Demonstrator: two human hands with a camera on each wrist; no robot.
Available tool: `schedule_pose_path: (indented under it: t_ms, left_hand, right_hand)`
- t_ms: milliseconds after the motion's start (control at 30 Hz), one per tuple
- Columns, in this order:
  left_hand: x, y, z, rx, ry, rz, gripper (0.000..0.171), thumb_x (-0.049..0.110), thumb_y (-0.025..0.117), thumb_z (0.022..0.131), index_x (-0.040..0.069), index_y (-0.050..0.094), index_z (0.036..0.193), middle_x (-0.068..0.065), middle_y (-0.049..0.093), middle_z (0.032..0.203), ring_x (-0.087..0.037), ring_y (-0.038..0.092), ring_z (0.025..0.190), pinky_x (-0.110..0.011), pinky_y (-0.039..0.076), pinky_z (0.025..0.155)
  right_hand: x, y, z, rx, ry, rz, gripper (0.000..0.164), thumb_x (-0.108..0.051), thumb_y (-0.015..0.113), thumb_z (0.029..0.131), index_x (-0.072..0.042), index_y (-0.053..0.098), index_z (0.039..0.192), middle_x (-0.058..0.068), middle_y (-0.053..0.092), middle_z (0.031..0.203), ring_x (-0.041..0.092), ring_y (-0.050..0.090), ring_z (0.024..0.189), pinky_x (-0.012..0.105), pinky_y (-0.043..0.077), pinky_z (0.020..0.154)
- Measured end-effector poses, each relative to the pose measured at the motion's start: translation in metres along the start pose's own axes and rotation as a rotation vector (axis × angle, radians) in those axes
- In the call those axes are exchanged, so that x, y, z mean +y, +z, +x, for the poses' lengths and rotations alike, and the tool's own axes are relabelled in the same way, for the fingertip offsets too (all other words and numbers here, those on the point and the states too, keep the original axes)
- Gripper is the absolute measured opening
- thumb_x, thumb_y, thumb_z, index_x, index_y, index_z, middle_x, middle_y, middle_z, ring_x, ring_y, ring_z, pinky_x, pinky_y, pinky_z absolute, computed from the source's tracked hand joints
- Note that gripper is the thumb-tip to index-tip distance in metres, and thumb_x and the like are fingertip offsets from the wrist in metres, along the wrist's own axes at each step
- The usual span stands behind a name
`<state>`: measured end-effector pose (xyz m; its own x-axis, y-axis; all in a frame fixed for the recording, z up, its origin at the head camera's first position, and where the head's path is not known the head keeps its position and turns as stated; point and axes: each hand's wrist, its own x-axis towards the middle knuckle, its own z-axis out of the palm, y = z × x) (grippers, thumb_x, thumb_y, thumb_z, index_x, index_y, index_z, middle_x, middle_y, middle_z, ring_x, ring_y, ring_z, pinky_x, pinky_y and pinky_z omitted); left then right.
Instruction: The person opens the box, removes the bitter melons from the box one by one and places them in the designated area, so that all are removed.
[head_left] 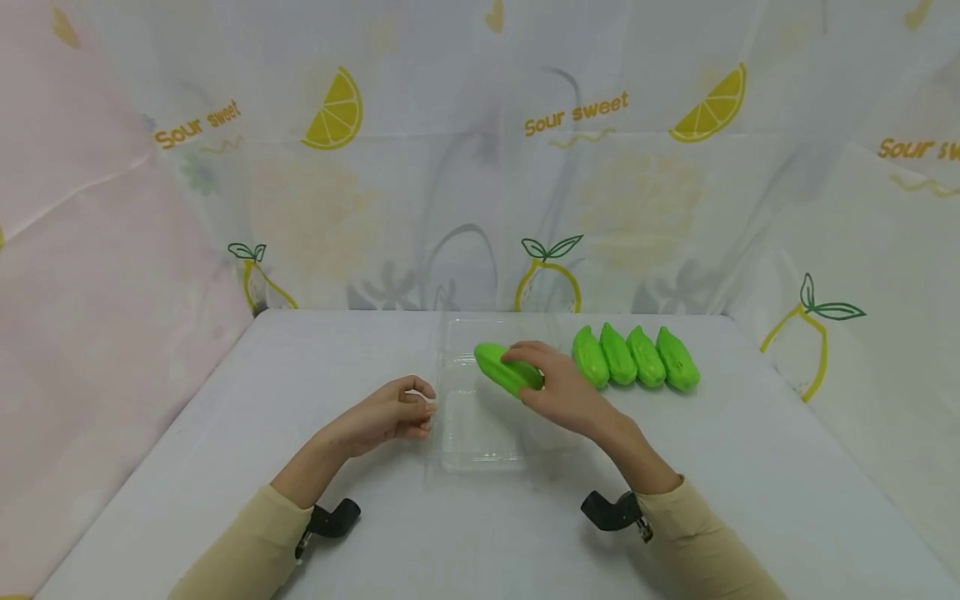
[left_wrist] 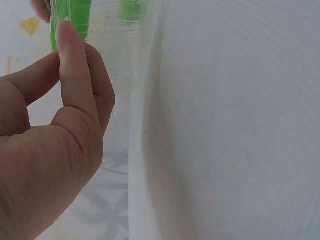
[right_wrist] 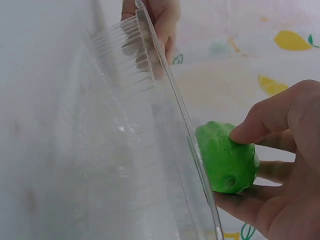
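A clear plastic box [head_left: 480, 458] lies in the middle of the white table. My left hand [head_left: 393, 417] is at its left side, thumb and fingertips pinching the rim, as the left wrist view shows more closely. Over the box, my right hand [head_left: 558, 383] grips a bright green, gourd-shaped vegetable [head_left: 506, 369] between thumb and fingers. In the right wrist view this green gourd [right_wrist: 227, 157] shows its blunt end, just beyond the clear box wall [right_wrist: 175, 115]. Several similar green gourds [head_left: 618, 354] lie side by side right of the box.
The white table [head_left: 300, 350] runs back to a hanging cloth [head_left: 480, 183] printed with lemons, which also covers both sides. A black wrist mount [head_left: 330, 518] sits at the left cuff and another black mount [head_left: 611, 510] at the right cuff.
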<state>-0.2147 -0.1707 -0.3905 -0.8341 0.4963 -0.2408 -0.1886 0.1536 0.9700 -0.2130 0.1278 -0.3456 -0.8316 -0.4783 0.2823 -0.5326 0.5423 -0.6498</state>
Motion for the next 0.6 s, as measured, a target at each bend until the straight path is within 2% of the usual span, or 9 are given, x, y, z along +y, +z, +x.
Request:
schedule_pose_path:
  t_ms: [100, 267, 600]
  left_hand:
    - [0.000, 0.001, 0.000, 0.000, 0.000, 0.003, 0.028, 0.011, 0.056, 0.101, 0.001, 0.040, 0.121, -0.002, 0.059, 0.081, -0.010, 0.062, 0.072, -0.020, 0.058, 0.069]
    - [0.000, 0.001, 0.000, -0.007, 0.002, 0.008, 0.029, 0.012, 0.056, 0.101, 0.000, 0.039, 0.121, -0.002, 0.059, 0.081, -0.010, 0.061, 0.072, -0.020, 0.058, 0.069]
    - [-0.001, -0.001, 0.000, -0.003, 0.019, 0.015, 0.031, 0.012, 0.058, 0.100, -0.002, 0.040, 0.121, -0.003, 0.059, 0.080, -0.011, 0.060, 0.074, -0.020, 0.059, 0.071]
  right_hand:
    - [0.003, -0.006, 0.000, 0.033, 0.016, 0.014, 0.047, 0.000, 0.059, 0.083, -0.013, 0.063, 0.127, 0.008, 0.056, 0.138, 0.027, 0.057, 0.118, 0.043, 0.055, 0.088]
    - [0.009, -0.021, -0.005, 0.078, 0.065, 0.008, 0.046, -0.002, 0.060, 0.085, -0.013, 0.062, 0.129, 0.008, 0.054, 0.141, 0.029, 0.057, 0.118, 0.049, 0.056, 0.090]
    - [0.029, -0.049, -0.010, 0.170, 0.100, 0.017, 0.045, -0.001, 0.059, 0.090, -0.008, 0.058, 0.135, 0.014, 0.049, 0.147, 0.034, 0.049, 0.133, 0.054, 0.050, 0.097]
